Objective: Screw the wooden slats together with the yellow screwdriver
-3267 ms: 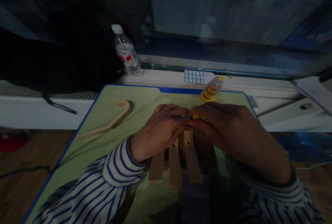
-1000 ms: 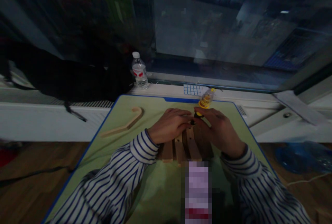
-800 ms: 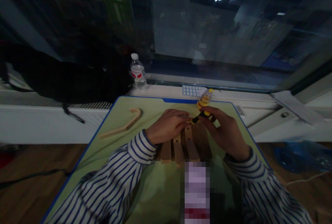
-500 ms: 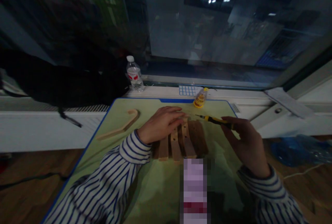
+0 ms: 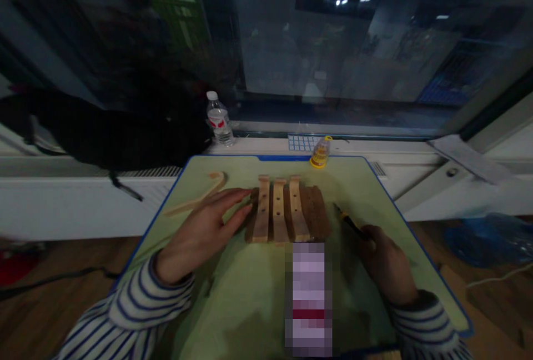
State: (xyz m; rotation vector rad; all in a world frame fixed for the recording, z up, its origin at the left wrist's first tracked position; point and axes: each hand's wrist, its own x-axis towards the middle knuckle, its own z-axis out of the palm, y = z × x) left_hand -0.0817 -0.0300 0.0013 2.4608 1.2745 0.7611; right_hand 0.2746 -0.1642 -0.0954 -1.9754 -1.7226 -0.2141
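My left hand [image 5: 204, 235] has its fingers stretched out with the thumb apart, at the left edge of a brown board [image 5: 317, 213], maybe touching it. Three curved wooden strips [image 5: 280, 213], each with small holes, lie side by side on that board. In my right hand [image 5: 389, 265] is a slim screwdriver [image 5: 352, 224] with a black and yellow handle, its tip pointing up and left, right of the board and apart from it. Behind my left hand lies a hook-shaped wooden piece [image 5: 208, 190].
The pale green table [image 5: 245, 288] has a blue edge. A yellow-capped small bottle [image 5: 320, 153] stands at its far edge, and a water bottle [image 5: 219, 121] on the sill. A pixelated patch [image 5: 308, 299] hides the front middle. A dark bag [image 5: 125, 132] lies left.
My left hand has moved left and toward me, off the wooden strips, which now show fully. My right hand has lowered with the screwdriver, which now slants more steeply.
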